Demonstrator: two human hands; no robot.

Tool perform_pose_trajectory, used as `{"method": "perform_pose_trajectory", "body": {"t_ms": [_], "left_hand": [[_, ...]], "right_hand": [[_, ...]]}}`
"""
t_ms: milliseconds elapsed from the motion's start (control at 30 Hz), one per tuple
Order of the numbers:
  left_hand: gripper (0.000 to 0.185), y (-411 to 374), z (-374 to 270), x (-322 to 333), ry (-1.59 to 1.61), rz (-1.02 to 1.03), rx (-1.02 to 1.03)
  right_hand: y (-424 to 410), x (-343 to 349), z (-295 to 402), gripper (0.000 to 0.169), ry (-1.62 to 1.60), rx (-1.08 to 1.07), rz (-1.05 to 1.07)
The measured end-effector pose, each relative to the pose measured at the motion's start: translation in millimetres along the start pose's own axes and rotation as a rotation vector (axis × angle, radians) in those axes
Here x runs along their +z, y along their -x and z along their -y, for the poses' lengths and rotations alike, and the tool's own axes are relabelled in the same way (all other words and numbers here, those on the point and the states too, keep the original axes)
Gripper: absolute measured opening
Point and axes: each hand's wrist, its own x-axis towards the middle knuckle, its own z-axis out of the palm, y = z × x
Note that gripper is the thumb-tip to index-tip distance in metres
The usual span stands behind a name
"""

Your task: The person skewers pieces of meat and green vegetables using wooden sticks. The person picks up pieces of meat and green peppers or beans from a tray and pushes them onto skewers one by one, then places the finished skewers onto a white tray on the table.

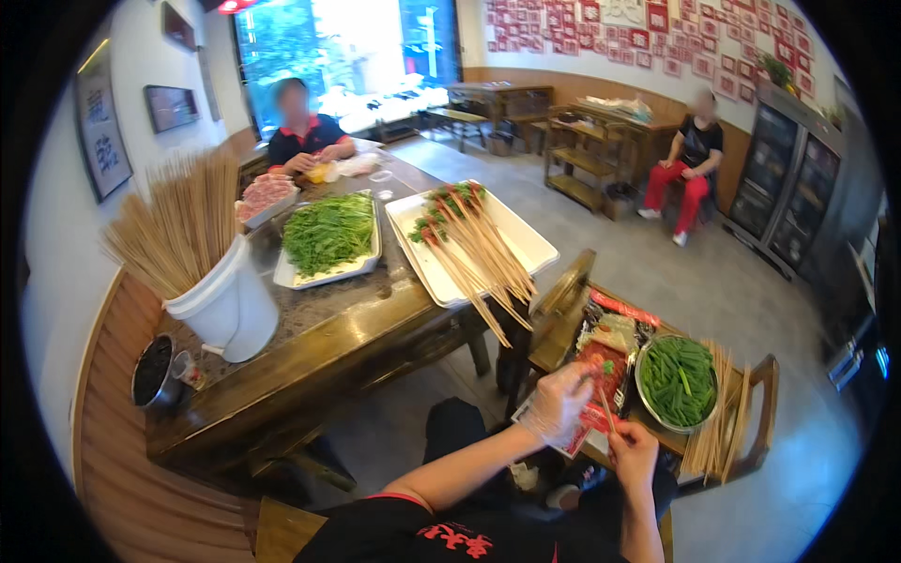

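My left hand (559, 402), in a clear plastic glove, pinches a small piece of food at the tip of a skewer; its fingers partly hide the piece. A bit of green (608, 367) shows beside the fingertips. With bare fingers, my right hand (633, 452) grips the lower part of this wooden skewer (607, 409). Beneath both hands, red meat (611, 371) lies on an opened plastic package (637, 326) on a wooden chair. To the right of the package stands a metal bowl (712, 416) of cut green vegetables (679, 380).
Loose skewers (711, 440) lie right of the bowl. On the table (338, 331) are a white tray (524, 243) of filled skewers (486, 243), a tray of leafy greens (331, 232), and a bucket (232, 310) of skewers. One person (303, 141) works behind it; another (690, 158) sits farther back.
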Motion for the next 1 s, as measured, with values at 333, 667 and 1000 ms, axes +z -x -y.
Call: {"method": "perform_pose_trajectory", "body": {"t_ms": [333,667,1000], "left_hand": [[0.019,-3.3,6.8,-4.3,0.267,-0.012,-0.185],[0.032,1.1,10.1,0.1,0.208,0.18,-0.122],[0.017,0.4,-1.9,-12.8,0.332,0.041,-0.226]], "right_hand": [[4.4,20.4,32.1,0.013,-0.094,0.11,0.094],[-3.5,13.0,32.0,0.018,-0.423,0.176,0.266],[5.5,16.0,8.8,0.011,-0.347,0.213,0.26]]}}
